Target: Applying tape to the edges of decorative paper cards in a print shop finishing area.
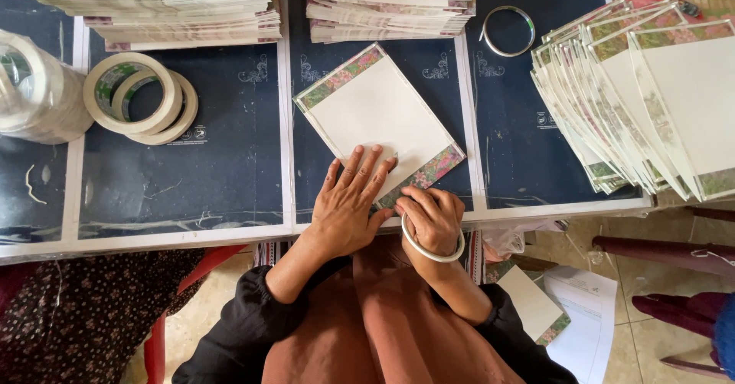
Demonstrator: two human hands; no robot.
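Clear tape rolls point(34, 89): far out to the left of the left hand, at the bench's left edge, a stack of glossy see-through rolls.
Masking tape rolls point(138, 97): two pale rings lying overlapped, up and to the left of the left hand, well apart from it.
Bench point(207, 177): dark blue sheet under a clear cover, white strips dividing it into panels; both hands work at its near edge.
Left card stack point(161, 5): tall pile of white cards with floral edging, far above and left of the hands.
Left hand point(348, 204): open and flat, fingers spread, pressing down on the near end of the card.
Card point(375, 120): white rectangle with a floral band at each short end, lying tilted; it reaches up and away from both hands, its near floral band under the left fingertips and touching the right hand.
Middle card stack point(387, 5): second pile, straight above the hands, just beyond the card's far end.
Right hand point(432, 219): curled, fingertips pinched at the card's near right corner on the floral band; whether something small is held between them cannot be told.
White bangle point(430, 252): around the right wrist.
Metal ring point(507, 30): thin silver bangle lying flat, up and to the right of the hands.
Fanned cards point(635, 101): spread of the same floral-edged cards, well to the right of the right hand.
Loose sheets point(570, 319): papers below the bench edge, near the right forearm.
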